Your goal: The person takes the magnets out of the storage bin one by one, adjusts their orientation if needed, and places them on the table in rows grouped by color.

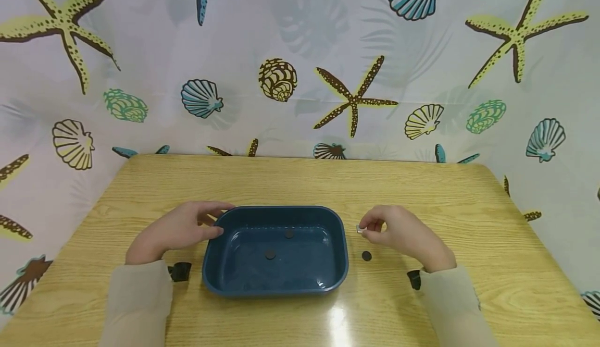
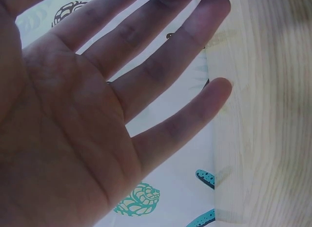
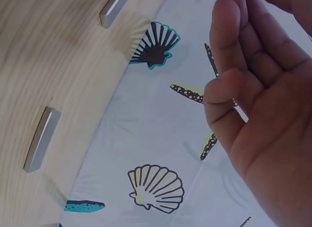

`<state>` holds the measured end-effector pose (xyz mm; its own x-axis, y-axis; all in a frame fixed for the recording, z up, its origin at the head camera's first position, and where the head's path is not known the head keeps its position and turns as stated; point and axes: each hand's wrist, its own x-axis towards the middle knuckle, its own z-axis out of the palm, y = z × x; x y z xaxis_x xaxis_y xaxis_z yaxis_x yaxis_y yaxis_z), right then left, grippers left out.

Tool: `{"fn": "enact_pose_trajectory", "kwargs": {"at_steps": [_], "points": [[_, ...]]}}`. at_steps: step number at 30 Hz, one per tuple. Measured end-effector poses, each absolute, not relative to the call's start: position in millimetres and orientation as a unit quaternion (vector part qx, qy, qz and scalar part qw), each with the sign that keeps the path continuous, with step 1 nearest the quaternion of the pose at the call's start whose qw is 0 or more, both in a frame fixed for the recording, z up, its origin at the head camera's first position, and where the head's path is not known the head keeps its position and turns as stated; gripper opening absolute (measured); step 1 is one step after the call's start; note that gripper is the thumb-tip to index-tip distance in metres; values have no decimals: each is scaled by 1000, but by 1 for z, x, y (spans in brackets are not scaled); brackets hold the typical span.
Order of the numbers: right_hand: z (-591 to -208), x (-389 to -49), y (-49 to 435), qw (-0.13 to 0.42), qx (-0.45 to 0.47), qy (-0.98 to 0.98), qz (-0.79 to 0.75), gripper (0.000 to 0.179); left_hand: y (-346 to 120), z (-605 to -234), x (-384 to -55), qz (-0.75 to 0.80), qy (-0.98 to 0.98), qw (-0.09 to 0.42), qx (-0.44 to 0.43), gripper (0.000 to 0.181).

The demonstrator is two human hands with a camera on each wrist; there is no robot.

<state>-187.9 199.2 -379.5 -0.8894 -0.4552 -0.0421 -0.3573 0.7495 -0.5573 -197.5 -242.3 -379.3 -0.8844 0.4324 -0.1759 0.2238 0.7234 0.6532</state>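
A dark blue plastic bin [image 1: 275,295] stands on the table, with two dark discs, one [image 1: 270,254] nearer and one [image 1: 289,234] farther, on its floor. My left hand [image 1: 185,226] rests at its back left corner, thumb over the rim. In the left wrist view the left hand's fingers [image 2: 161,71] look straight and spread. Right of the bin, my right hand [image 1: 396,232] pinches a small silver piece [image 1: 360,228] between thumb and fingertips. Another dark disc [image 1: 366,256] lies just below it. The right wrist view shows two silver bar-shaped pieces [image 3: 42,139] on wood; the pinched piece is hidden there.
The wooden table [image 1: 281,177] runs back to a hanging cloth [image 1: 290,24] printed with shells and starfish. Black devices, one [image 1: 180,272] at the left wrist and one [image 1: 414,279] at the right, stick out near the sleeves.
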Motion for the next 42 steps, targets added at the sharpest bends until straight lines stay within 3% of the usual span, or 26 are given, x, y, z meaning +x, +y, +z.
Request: {"fn": "enact_pose_trajectory", "kwargs": {"at_steps": [11, 42], "points": [[-373, -181, 183, 41, -257, 922, -286, 9, -242, -379, -197, 325, 915, 159, 179, 54], [-367, -174, 142, 23, -316, 902, -292, 10, -242, -380, -199, 325, 914, 162, 178, 54]]}}
